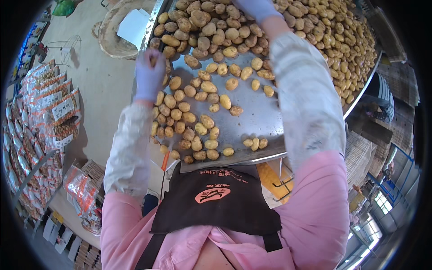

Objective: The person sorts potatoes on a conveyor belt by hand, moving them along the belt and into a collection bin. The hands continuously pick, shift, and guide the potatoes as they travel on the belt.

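Note:
Many small potatoes point(209, 87) lie before me on a metal sorting table point(256, 111). My left hand point(150, 76), in a pale purple glove, is at the table's left rim. A brownish potato point(153, 61) shows between its curled fingers. My right hand point(258, 9), gloved alike, reaches over the heaped potatoes point(216, 33) at the far side. Its fingers run out of the top of the picture, so their grip is hidden. Loose potatoes point(179, 114) gather along the left side of the table, with a few point(255, 143) near the front edge.
A large pile of potatoes point(341, 50) fills the right of the table. Left of it stands a round basin point(114, 44) with white sheets point(134, 28). Filled clear bags point(62, 108) line the far left. Another person's striped sleeve point(386, 96) shows at right, near stacked crates point(359, 153).

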Demonstrator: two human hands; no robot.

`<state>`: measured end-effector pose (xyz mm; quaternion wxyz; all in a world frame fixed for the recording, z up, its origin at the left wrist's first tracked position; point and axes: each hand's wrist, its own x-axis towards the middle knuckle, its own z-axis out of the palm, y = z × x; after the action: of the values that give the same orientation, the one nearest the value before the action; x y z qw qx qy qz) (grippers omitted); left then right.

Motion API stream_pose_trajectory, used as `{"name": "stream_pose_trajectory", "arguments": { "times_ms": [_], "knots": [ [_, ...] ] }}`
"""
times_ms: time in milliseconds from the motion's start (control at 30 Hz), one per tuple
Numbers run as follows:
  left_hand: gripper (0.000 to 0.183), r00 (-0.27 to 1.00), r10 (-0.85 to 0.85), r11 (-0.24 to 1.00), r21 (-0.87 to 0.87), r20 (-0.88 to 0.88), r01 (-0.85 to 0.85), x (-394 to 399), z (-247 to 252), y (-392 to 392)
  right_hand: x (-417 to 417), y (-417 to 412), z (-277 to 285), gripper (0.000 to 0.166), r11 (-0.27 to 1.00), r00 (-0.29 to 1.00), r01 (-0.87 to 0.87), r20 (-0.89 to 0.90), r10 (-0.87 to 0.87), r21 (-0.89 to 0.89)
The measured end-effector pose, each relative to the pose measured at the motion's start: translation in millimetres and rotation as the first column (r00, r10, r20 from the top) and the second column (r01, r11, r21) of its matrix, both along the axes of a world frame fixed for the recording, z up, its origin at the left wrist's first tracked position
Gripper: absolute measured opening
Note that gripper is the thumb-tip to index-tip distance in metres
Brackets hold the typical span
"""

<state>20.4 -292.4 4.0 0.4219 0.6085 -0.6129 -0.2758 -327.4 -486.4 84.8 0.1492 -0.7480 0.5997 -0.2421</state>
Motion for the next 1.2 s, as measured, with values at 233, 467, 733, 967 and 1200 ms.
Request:
{"name": "stream_pose_trajectory", "arguments": {
  "times_ms": [233, 467, 733, 967, 1200],
  "knots": [
    [0.063, 0.841, -0.313, 0.934, 0.305, 0.442, 0.187, -79.6, 14.3, -40.0, 32.6, 105.0, -72.1, 0.052, 0.980, 0.875, -0.196, -0.458, 0.157, -0.040],
    [0.071, 0.627, -0.633, 0.764, 0.495, 0.453, 0.414, -100.7, 31.4, 152.6, -95.0, 341.4, -94.4, 0.098, 0.929, 0.842, 0.370, -0.426, -0.332, 0.006],
    [0.068, 0.767, -0.640, 0.720, 0.384, 0.044, 0.579, -92.4, 8.1, 287.1, -31.5, 544.9, -41.6, 0.077, 0.900, 0.971, 0.218, -0.177, -0.161, 0.378],
    [0.049, 0.654, -0.392, 0.409, 0.514, -0.647, 0.754, -147.3, 58.7, 285.8, 14.3, 526.4, -26.7, 0.044, 0.917, 0.912, 0.121, 0.322, -0.253, 0.379],
    [0.044, 0.475, -0.830, 0.546, 0.254, 0.292, 0.798, -31.3, -8.2, 300.6, -150.7, 493.8, -44.3, 0.017, 0.626, 0.348, 0.553, 0.529, -0.774, 0.550]
  ]
}}
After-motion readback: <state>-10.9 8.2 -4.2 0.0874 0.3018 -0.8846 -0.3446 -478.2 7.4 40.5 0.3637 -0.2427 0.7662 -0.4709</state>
